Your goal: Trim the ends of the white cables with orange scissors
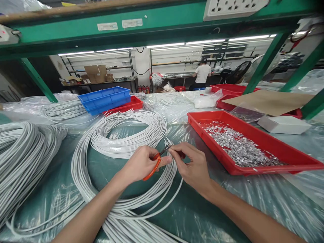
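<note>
My left hand point(144, 162) is wrapped round orange-handled scissors point(153, 167), whose dark blades point up and right toward my other hand. Beside the blade tips, my right hand point(191, 163) pinches with thumb and forefinger near the ends of the white cables; what lies between those fingertips is too small to make out. Both hands are over the right side of a large coil of white cable point(82, 168). A second white coil point(126, 148) overlaps its upper part.
A red tray point(263, 145) of small silvery metal pieces stands on the right. Thick cable bundles point(27, 158) lie at the left. Behind are a blue bin point(105, 99), a white box point(283, 124) and a green frame point(164, 23). A person point(202, 74) is far back.
</note>
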Demonstrator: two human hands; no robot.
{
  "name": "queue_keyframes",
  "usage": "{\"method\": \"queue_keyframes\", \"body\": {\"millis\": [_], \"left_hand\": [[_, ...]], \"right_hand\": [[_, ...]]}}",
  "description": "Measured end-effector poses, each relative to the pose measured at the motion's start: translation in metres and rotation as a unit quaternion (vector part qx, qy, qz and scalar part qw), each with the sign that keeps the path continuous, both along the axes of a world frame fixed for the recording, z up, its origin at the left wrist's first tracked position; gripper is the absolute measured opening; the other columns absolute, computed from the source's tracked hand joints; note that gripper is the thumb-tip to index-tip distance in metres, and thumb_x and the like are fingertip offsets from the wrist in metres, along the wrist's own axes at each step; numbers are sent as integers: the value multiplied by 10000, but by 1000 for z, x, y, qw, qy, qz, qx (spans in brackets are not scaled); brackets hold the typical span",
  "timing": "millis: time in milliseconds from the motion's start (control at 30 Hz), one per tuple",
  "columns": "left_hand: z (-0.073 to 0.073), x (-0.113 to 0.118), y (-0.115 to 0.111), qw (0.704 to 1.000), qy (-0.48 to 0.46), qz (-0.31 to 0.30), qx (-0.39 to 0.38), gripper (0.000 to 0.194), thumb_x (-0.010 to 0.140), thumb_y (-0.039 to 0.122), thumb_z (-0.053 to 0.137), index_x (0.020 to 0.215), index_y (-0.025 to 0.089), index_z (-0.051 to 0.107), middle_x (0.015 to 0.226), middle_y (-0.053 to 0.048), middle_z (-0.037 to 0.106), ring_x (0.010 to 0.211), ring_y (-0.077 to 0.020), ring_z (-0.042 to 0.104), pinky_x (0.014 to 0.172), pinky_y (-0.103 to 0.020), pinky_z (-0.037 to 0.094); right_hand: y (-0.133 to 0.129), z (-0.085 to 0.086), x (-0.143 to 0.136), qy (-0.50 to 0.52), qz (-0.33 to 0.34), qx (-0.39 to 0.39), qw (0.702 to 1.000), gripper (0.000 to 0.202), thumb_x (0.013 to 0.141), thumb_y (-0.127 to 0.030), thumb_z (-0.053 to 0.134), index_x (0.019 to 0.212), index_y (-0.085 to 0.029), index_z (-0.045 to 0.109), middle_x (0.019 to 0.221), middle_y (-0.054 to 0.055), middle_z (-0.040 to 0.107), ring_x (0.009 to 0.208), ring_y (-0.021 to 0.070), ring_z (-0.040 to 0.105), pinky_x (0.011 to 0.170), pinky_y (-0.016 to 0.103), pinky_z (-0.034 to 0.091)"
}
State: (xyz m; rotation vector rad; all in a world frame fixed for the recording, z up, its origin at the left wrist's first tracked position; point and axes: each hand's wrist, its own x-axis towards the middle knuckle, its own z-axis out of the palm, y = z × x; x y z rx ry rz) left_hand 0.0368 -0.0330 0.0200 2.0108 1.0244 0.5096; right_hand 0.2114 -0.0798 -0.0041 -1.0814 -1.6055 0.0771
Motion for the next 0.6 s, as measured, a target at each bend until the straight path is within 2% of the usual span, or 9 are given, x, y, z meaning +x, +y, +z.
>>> {"method": "queue_keyframes", "body": {"millis": [167, 333, 433, 600], "left_hand": [[0, 2, 0, 1000, -10, 14, 5, 514, 744, 622, 616, 565, 145, 551, 536, -8, 554, 493, -106, 448, 466, -234, 294], [0, 4, -2, 999, -26, 1, -18, 489, 781, 593, 595, 575, 155, 527, 544, -11, 567, 499, -113, 477, 478, -234, 323], [-2, 3, 0, 1000, -13, 10, 8, 501, 783, 584, 600, 547, 159, 481, 520, 10, 507, 492, -96, 419, 471, -234, 278], [-7, 2, 9, 995, -10, 67, 70, 497, 798, 566, 598, 559, 159, 444, 535, 34, 416, 518, -80, 323, 478, -241, 206]], "right_hand": [[-1, 1, -2, -28, 0, 2, 1000, 169, 878, -122, 553, 753, -211, 624, 696, 15, 655, 629, 154, 548, 632, 295, 438], [-2, 2, -2, 53, 17, -35, 998, 146, 878, -179, 579, 744, -200, 634, 694, 18, 650, 577, 137, 519, 561, 276, 428], [-2, 6, 2, 112, 15, -37, 993, 105, 871, -220, 614, 784, -186, 662, 662, 10, 633, 572, 134, 527, 550, 267, 432], [2, 10, 7, 165, 27, -43, 985, 136, 879, -233, 621, 759, -178, 653, 632, -3, 601, 587, 128, 552, 573, 253, 452]]}}
